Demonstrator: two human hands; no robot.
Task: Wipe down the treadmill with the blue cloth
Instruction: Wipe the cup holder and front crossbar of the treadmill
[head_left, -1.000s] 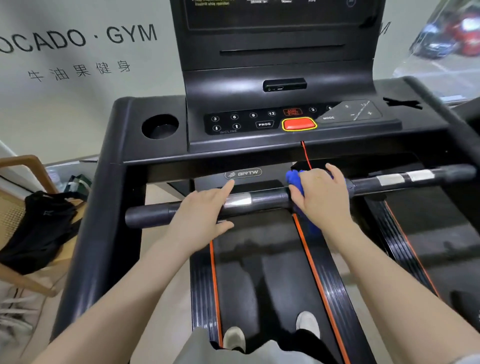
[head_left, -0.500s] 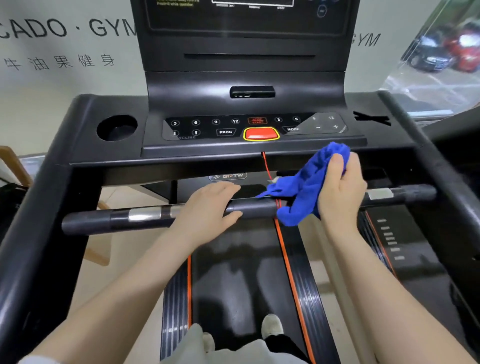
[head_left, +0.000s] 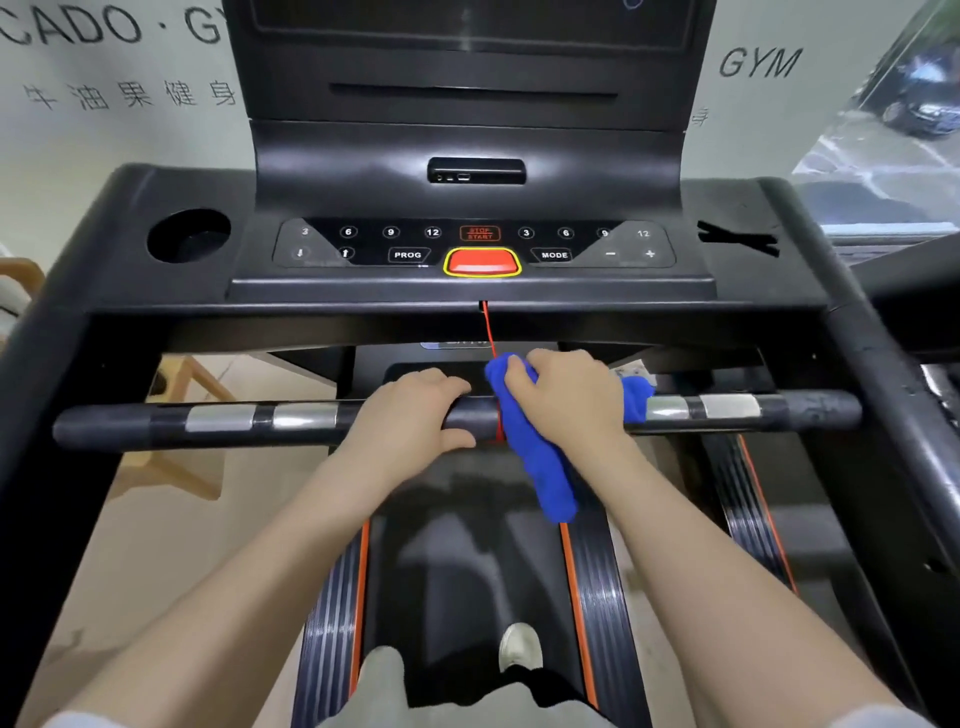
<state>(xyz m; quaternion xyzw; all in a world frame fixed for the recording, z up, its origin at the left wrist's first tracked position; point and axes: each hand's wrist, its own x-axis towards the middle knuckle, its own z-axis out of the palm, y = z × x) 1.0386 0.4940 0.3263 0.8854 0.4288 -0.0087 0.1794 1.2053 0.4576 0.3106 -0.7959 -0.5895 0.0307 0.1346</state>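
Treadmill (head_left: 156, 291) fills the room view; person stands on the belt (head_left: 467, 571), one shoe tip (head_left: 519, 647) visible at 6 o'clock. Console panel (head_left: 478, 244) at 12 o'clock, with the red stop button (head_left: 482, 262) at its centre and a red safety cord (head_left: 487, 327) dropping from below it toward the bar. Cup holder (head_left: 188, 236) at 10 o'clock on the deck. Horizontal handlebar (head_left: 234, 418) crosses the middle of the frame from 9 to 3 o'clock, metal sensor patches showing at both ends. Left hand (head_left: 410, 415) curled over the bar just left of centre, fingers wrapped on top, thumb beneath; it grips bare bar, no cloth under it. Right hand (head_left: 569, 400) just beside it at the 3 o'clock side, closed over the blue cloth (head_left: 540, 467) and pressing it onto the bar. Cloth is bunched around the bar under the palm; one tail hangs down toward 6 o'clock over the belt, a smaller tuft shows past the knuckles toward 3 o'clock. Progress, judged only from this state: wiping is under way at the centre section of the handlebar. No surface shows a wet or streaked mark, so cannot tell which parts are already wiped. Likely left: outer bar ends, console, side rails, deck.
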